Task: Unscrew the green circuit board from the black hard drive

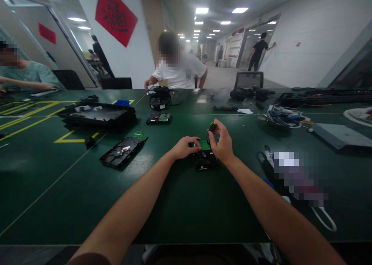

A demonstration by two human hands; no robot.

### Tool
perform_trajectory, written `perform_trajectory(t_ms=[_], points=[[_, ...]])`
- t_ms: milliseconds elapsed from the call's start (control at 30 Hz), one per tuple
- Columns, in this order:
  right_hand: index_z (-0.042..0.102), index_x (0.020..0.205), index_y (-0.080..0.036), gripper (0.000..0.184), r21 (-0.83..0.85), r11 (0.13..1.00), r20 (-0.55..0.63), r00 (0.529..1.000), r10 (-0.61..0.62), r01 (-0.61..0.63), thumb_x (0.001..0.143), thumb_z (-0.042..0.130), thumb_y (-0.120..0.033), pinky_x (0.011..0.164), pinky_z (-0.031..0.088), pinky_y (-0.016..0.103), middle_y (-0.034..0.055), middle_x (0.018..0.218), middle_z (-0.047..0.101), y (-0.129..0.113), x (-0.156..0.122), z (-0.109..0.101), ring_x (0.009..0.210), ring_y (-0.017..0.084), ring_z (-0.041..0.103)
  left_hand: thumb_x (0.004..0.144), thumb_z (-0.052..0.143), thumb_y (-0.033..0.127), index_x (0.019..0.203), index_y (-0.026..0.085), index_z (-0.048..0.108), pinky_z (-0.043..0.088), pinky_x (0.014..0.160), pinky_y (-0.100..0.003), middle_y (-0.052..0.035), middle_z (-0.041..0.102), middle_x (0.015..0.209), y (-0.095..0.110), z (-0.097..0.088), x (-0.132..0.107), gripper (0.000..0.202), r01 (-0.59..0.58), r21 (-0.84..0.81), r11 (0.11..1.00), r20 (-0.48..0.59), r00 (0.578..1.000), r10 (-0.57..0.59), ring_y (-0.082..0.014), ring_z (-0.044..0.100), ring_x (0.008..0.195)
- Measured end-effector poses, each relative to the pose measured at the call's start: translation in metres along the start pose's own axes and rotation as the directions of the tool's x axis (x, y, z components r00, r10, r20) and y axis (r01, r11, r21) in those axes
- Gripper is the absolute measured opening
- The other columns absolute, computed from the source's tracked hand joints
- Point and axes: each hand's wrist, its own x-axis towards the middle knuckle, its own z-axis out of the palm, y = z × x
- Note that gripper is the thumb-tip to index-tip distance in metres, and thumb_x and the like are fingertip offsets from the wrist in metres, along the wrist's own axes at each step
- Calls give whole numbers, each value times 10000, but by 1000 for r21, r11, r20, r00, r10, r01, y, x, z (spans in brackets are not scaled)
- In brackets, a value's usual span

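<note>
A black hard drive [205,160] with a green circuit board [205,145] on top lies on the dark green table [174,203] in front of me. My left hand [185,147] is closed on the drive's left edge and steadies it. My right hand [221,141] is wrapped round a small screwdriver with a black and yellow handle [212,127], its tip pointing down at the circuit board.
An opened hard drive [121,152] and a loose green board [138,135] lie to the left, another drive [158,119] farther back, a large black tray [97,116] at far left. Cables [283,116] and a grey case [340,135] sit right. A person in white sits across; another at far left.
</note>
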Motion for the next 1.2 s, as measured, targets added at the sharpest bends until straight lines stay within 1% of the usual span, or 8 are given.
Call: perform_trajectory(t_ms=[133, 300, 500, 667, 833, 1000, 1067, 1200], points=[[374, 1523, -322, 590, -56, 998, -3, 1000, -22, 21, 973, 587, -288, 900, 611, 508, 110, 1269, 608, -1, 0, -2, 1021, 269, 656, 832, 771, 303, 892, 213, 762, 411, 1123, -421, -78, 707, 1300, 1, 0, 0, 108, 10, 0, 1000, 0, 1000, -10, -258, 648, 1232], [324, 1555, -290, 598, -52, 998, -19, 1000, -18, 17, 994, 528, -243, 927, 600, 499, 137, 1374, 563, -1, 1, -2, 1079, 271, 649, 837, 768, 309, 900, 208, 762, 403, 1131, -429, -85, 705, 1303, 2, -1, -1, 119, 16, 5, 1000, 8, 1000, -16, -264, 649, 1230], [400, 1514, -311, 571, -97, 995, -12, 1000, -27, 26, 973, 579, -278, 880, 601, 467, 103, 1194, 604, -7, 3, -6, 1005, 250, 629, 835, 769, 310, 890, 209, 763, 402, 1131, -433, -88, 702, 1307, 3, -1, -1, 115, 28, 2, 1000, 2, 1000, -28, -265, 648, 1231], [325, 1556, -270, 578, -83, 996, -11, 1000, -25, 24, 1003, 491, -240, 969, 567, 499, 142, 1325, 572, -7, 3, -5, 1074, 259, 628, 834, 771, 306, 891, 205, 763, 406, 1123, -425, -90, 712, 1287, 3, -1, 0, 116, 17, -7, 1000, 6, 1000, -17, -264, 648, 1232], [380, 1517, -288, 575, -96, 995, -26, 1000, -17, 14, 976, 574, -304, 881, 607, 476, 122, 1257, 595, -4, 2, -4, 1002, 255, 634, 836, 767, 304, 894, 204, 764, 409, 1121, -421, -92, 706, 1299, 3, -1, 0, 116, 26, -3, 1000, 5, 1000, -26, -264, 642, 1244], [318, 1561, -285, 601, -83, 996, -6, 1000, -18, 18, 994, 516, -252, 943, 590, 500, 134, 1345, 577, -4, 1, -4, 1066, 266, 646, 837, 765, 305, 899, 208, 766, 406, 1124, -422, -87, 706, 1298, 3, -1, -1, 116, 16, 4, 1000, 7, 1000, -16, -265, 642, 1240], [306, 1566, -285, 605, -74, 997, -4, 1000, -16, 16, 997, 508, -245, 936, 594, 499, 136, 1363, 568, -4, 1, -4, 1062, 265, 650, 836, 766, 303, 902, 211, 765, 408, 1121, -422, -85, 709, 1294, 2, -1, -1, 113, 10, 8, 1000, 7, 1000, -10, -262, 645, 1234], [360, 1534, -280, 598, -101, 995, -18, 1000, -15, 13, 976, 573, -288, 873, 611, 480, 125, 1264, 597, -5, 1, -5, 984, 254, 646, 831, 772, 308, 895, 214, 764, 411, 1115, -419, -88, 702, 1306, 1, 0, -1, 115, 22, 9, 1000, 4, 1000, -22, -260, 649, 1227]])
